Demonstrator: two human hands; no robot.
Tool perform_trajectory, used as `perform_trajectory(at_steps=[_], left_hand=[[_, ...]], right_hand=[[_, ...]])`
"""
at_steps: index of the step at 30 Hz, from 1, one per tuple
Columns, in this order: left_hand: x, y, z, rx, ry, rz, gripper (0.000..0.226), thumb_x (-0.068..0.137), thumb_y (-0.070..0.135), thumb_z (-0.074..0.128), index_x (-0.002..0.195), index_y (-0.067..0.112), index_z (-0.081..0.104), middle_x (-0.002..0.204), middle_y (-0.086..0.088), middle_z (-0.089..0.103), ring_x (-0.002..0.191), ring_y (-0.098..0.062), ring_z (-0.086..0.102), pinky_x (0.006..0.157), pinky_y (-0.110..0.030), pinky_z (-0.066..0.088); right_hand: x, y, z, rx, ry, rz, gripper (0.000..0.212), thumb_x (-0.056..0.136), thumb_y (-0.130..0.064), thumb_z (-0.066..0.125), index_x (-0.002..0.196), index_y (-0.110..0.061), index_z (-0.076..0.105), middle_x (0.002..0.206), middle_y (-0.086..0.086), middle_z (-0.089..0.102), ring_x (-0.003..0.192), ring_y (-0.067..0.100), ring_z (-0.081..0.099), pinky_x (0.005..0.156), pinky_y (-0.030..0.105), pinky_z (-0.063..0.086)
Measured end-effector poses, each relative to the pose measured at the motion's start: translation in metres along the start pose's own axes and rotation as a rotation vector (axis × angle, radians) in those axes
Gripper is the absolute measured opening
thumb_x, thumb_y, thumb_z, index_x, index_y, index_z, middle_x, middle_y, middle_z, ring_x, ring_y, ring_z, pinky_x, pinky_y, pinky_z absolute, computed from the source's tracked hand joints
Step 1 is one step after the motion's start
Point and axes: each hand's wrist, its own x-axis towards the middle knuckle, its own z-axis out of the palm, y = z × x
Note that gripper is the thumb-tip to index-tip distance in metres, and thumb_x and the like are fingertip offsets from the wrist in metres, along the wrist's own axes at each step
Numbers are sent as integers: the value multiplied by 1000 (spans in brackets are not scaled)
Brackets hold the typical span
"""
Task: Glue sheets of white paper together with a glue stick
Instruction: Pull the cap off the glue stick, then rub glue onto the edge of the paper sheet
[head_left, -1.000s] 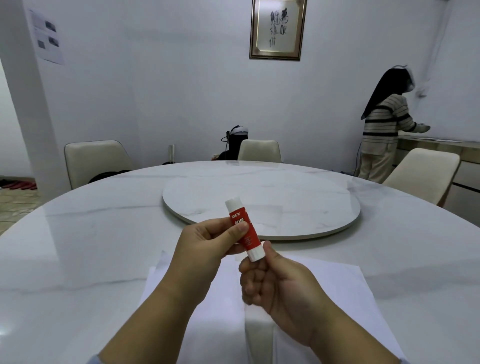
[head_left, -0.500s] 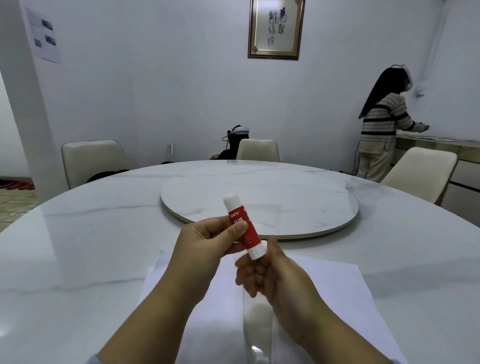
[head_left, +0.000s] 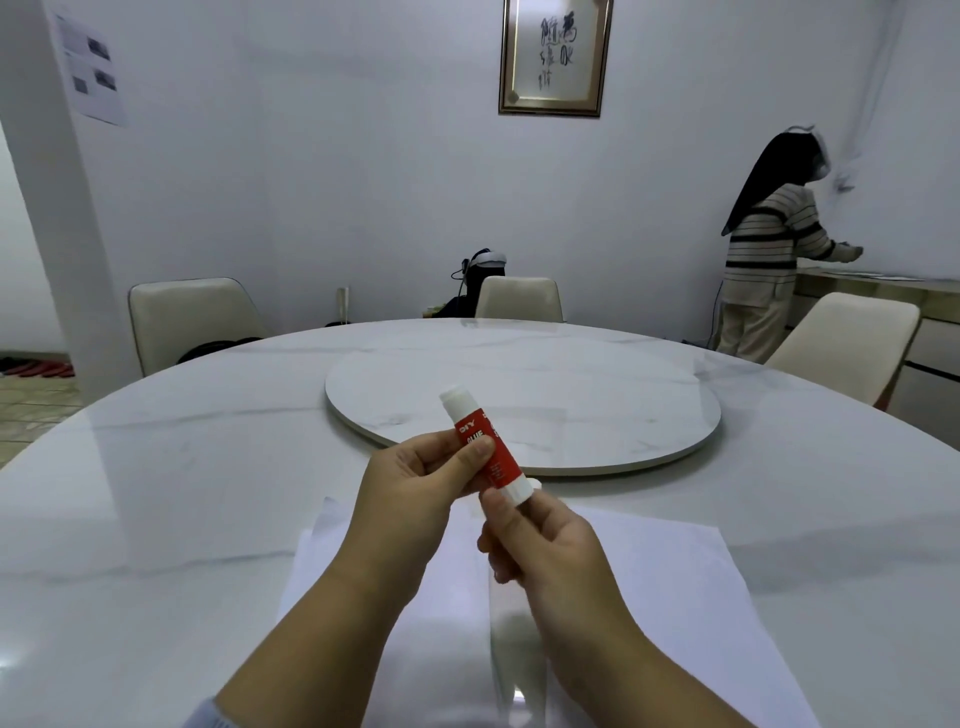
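Both hands, left hand (head_left: 415, 499) and right hand (head_left: 540, 545), grip the glue stick (head_left: 485, 447) above paper sheets (head_left: 670, 587), marble table (head_left: 182, 519) bare around.

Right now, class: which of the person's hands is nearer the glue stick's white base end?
Right. The right hand pinches the glue stick at that lower base end; the left hand grips higher, around its red middle.

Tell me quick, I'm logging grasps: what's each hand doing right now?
Left hand: closed on the glue stick, around its red body.
Right hand: fingers pinching the glue stick's lower white end.
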Motion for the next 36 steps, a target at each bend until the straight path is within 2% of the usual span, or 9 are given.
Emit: perform_trajectory(at_steps=[5,8,11,15,18,21,27,31,36], left_hand=[[1,1,0,-13,-26,2,36,63,28,69,92,7,73,86,-9,77,82,-20,74,83,-31,54],[1,0,-1,35,-22,33,33,66,30,69,91,8,74,82,-5,77,77,-10,72,75,-19,55],[1,-2,2,129,-37,31,19,76,17,72,94,12,75,87,1,78,87,-7,71,77,-14,51],[20,-16,-25,756,-21,81,39,85,36,64,122,26,61,118,12,66,117,-6,55,103,-29,39],[30,-32,-53,1211,-43,-121,61,85,52,55,141,34,37,148,9,40,141,-14,27,114,-42,23],[34,-47,-62,1367,-160,-240,68,85,55,53,145,35,27,154,9,28,144,-14,19,117,-46,13],[39,-52,-61,1477,-51,-89,55,81,52,59,131,32,48,131,6,48,129,-19,35,114,-45,20],[41,-51,-60,1485,-3,-36,20,88,38,55,106,31,61,111,5,53,118,-18,43,109,-44,24],[47,-41,-51,1415,116,17,14,92,29,48,80,26,57,90,4,51,101,-21,53,85,-34,26]], right_hand=[[1,-1,-3,-151,155,-137,27,84,-43,61,85,-16,65,62,-3,65,54,6,50,57,18,43],[2,-3,-2,55,66,-49,38,85,-45,54,81,-10,67,62,4,66,51,13,50,57,23,44],[9,-5,-4,376,72,76,20,86,-23,62,81,-4,66,64,11,65,45,12,46,54,26,43],[23,-13,-24,668,223,63,13,79,-14,67,77,-2,61,56,7,55,38,8,39,43,18,39],[33,-17,-46,747,360,75,15,85,-17,66,76,-8,58,50,4,53,37,9,35,47,20,36],[37,-17,-59,732,397,81,18,85,-21,66,74,-11,56,46,1,53,36,10,36,50,21,36],[39,-16,-64,672,400,99,21,84,-23,68,70,-14,55,49,0,53,40,11,36,52,23,37],[40,-15,-64,665,380,117,24,84,-22,68,66,-15,53,53,-1,49,38,10,37,43,21,39],[38,-15,-61,656,310,129,19,87,-28,64,78,-13,60,62,1,51,45,12,45,45,22,45]])
